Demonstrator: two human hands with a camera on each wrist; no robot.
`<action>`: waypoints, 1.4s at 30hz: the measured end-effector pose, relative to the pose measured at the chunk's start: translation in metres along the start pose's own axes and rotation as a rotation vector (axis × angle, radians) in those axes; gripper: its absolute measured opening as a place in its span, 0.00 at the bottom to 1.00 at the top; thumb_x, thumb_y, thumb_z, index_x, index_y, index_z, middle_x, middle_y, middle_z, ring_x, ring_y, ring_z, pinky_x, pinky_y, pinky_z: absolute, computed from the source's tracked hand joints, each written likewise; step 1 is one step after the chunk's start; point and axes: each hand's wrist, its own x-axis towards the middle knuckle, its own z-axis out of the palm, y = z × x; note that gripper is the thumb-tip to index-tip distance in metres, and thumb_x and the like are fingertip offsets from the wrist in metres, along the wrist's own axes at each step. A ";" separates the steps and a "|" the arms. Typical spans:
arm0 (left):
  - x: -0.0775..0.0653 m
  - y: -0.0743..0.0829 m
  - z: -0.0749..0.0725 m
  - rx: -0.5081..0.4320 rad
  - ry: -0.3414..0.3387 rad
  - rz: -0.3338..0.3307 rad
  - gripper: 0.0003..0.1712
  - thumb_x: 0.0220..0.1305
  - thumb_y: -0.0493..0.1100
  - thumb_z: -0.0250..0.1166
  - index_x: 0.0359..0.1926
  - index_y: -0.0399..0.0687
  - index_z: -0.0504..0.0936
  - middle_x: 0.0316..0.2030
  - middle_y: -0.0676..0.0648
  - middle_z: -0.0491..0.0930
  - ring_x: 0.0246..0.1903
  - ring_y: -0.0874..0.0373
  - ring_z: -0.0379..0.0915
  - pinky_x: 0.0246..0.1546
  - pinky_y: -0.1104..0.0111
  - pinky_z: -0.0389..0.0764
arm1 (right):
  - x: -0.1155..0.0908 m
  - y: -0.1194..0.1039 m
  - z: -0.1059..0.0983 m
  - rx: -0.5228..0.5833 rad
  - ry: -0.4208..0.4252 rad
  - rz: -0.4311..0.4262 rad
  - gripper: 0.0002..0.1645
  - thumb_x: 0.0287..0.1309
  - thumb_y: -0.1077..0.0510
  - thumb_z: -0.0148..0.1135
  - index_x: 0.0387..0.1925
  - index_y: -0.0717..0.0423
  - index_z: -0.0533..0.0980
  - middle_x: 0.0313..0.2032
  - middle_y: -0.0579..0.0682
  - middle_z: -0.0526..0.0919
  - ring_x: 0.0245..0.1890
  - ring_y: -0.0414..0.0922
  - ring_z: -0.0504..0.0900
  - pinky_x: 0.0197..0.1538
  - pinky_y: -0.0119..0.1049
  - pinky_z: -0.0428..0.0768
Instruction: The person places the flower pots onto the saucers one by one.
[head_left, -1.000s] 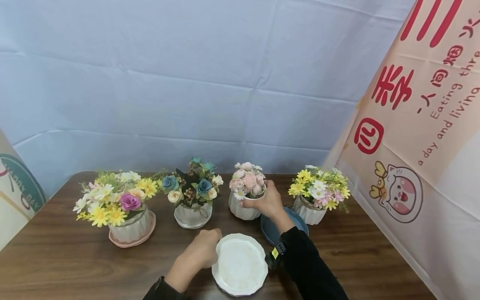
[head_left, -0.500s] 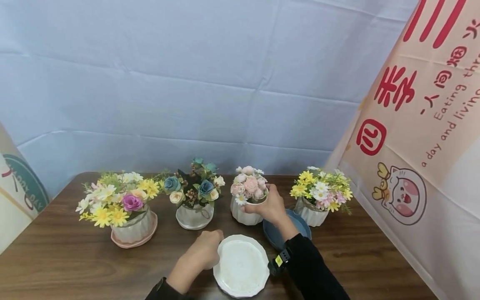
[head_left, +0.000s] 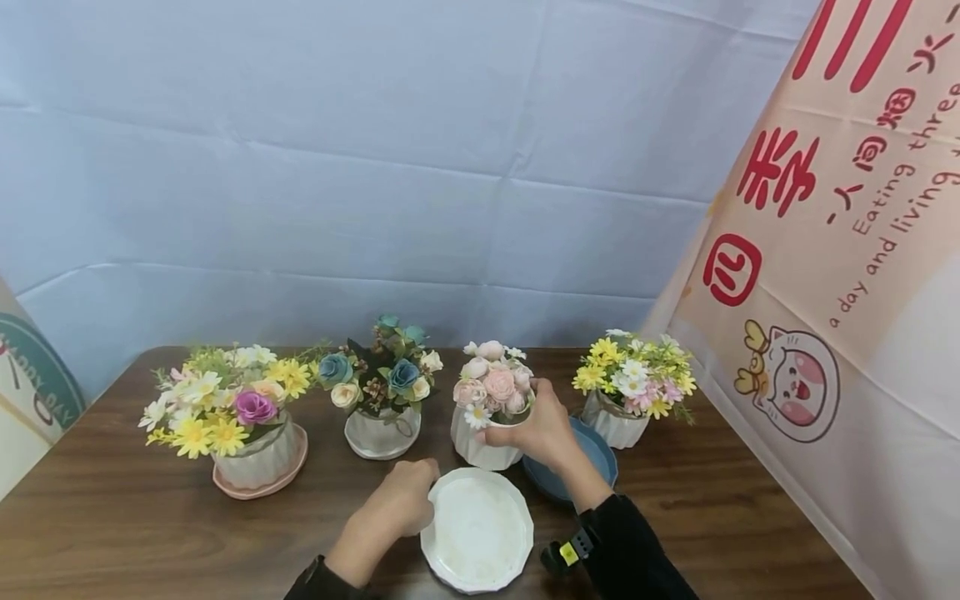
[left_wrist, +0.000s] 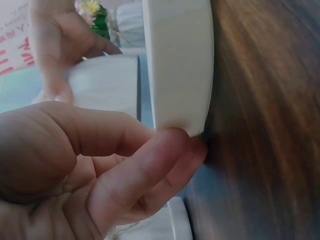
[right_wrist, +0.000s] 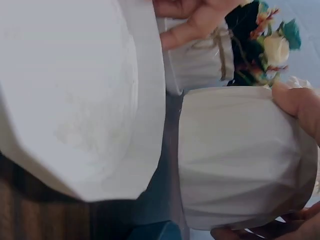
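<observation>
My left hand [head_left: 405, 496] pinches the left rim of a round white saucer [head_left: 477, 533], with thumb and fingertips at its edge in the left wrist view. The saucer's rim stands close to the tabletop there. Just behind it in the head view, a fluted white flowerpot [head_left: 480, 446] holds pale pink roses and small daisies [head_left: 495, 383]. My right hand [head_left: 546, 425] grips this pot near its top, thumb on one side and fingers round the other. In the right wrist view, the pot [right_wrist: 240, 155] hangs beside the saucer, its base facing the saucer's far rim.
A blue saucer [head_left: 592, 454] lies partly under my right forearm. Behind it stands a pot of yellow and white flowers [head_left: 633, 375]. To the left are a pot of blue roses [head_left: 382, 433] on a white saucer and a flowerpot [head_left: 258, 458] on a pink saucer.
My right hand has brought the pot of pink roses nearer to me, down toward the white saucer's far rim. The left hand has stayed at the saucer's edge.
</observation>
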 end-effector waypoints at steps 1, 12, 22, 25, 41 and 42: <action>0.000 0.000 0.000 -0.004 -0.001 -0.004 0.14 0.45 0.23 0.55 0.34 0.37 0.77 0.27 0.46 0.74 0.27 0.56 0.68 0.27 0.62 0.73 | -0.003 -0.001 0.000 0.000 -0.003 -0.007 0.67 0.29 0.43 0.79 0.65 0.66 0.51 0.59 0.68 0.63 0.55 0.62 0.68 0.47 0.53 0.74; -0.002 0.000 -0.002 0.003 0.024 0.031 0.13 0.42 0.23 0.55 0.30 0.39 0.77 0.25 0.47 0.73 0.26 0.56 0.68 0.26 0.62 0.74 | -0.027 -0.007 -0.005 0.006 -0.046 -0.075 0.69 0.24 0.44 0.81 0.64 0.68 0.52 0.56 0.66 0.67 0.53 0.58 0.71 0.47 0.50 0.74; -0.004 -0.002 -0.001 0.015 0.032 0.044 0.13 0.41 0.22 0.54 0.30 0.39 0.75 0.24 0.46 0.72 0.26 0.55 0.67 0.25 0.62 0.72 | -0.046 -0.006 -0.002 -0.006 -0.093 -0.104 0.69 0.17 0.43 0.82 0.60 0.71 0.56 0.52 0.66 0.70 0.50 0.55 0.72 0.47 0.47 0.74; -0.004 -0.002 -0.002 0.019 0.034 0.050 0.13 0.41 0.22 0.55 0.28 0.40 0.74 0.23 0.46 0.71 0.24 0.54 0.66 0.24 0.62 0.71 | -0.051 -0.006 -0.001 0.005 -0.117 -0.125 0.68 0.16 0.43 0.82 0.59 0.70 0.58 0.50 0.65 0.71 0.49 0.54 0.73 0.47 0.47 0.74; -0.003 -0.002 -0.003 0.019 0.039 0.042 0.14 0.44 0.23 0.56 0.33 0.38 0.76 0.27 0.45 0.74 0.27 0.56 0.67 0.27 0.63 0.72 | -0.070 -0.002 -0.004 -0.019 -0.233 -0.126 0.68 0.17 0.43 0.81 0.60 0.69 0.56 0.52 0.66 0.69 0.52 0.57 0.71 0.47 0.50 0.73; -0.003 -0.001 -0.004 0.022 0.043 0.048 0.14 0.44 0.23 0.56 0.34 0.38 0.77 0.27 0.45 0.75 0.27 0.56 0.68 0.27 0.63 0.73 | -0.070 -0.002 -0.003 -0.013 -0.238 -0.136 0.68 0.17 0.43 0.81 0.60 0.69 0.56 0.52 0.65 0.69 0.52 0.56 0.71 0.48 0.50 0.73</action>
